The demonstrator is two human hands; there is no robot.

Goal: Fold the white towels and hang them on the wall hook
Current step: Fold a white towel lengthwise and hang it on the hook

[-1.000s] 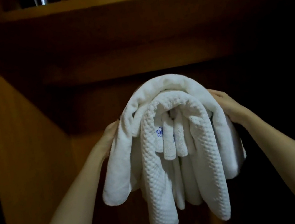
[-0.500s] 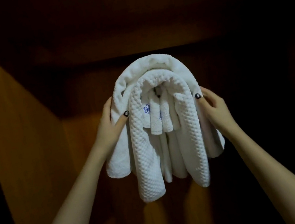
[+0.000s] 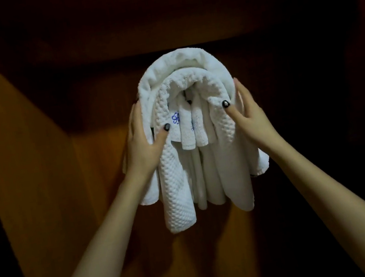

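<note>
Several white towels hang in a nested bundle in the middle of the head view. A plush towel arches over the top. Under it lies a waffle-weave towel, and small towels with blue embroidery hang at the core. The hook is hidden under the layers. My left hand grips the bundle's left side, fingers up along the outer towel and thumb across the waffle towel. My right hand grips the right side the same way, thumb on the waffle towel's front.
A lit wooden side panel slopes along the left. The wooden back panel stands behind the towels. The right side and the top of the recess are dark.
Both hands have shifted from the outer sides of the bundle toward its front, with thumbs now laid over the waffle towel. The view has tilted down, so the upper shelf is out of sight.
</note>
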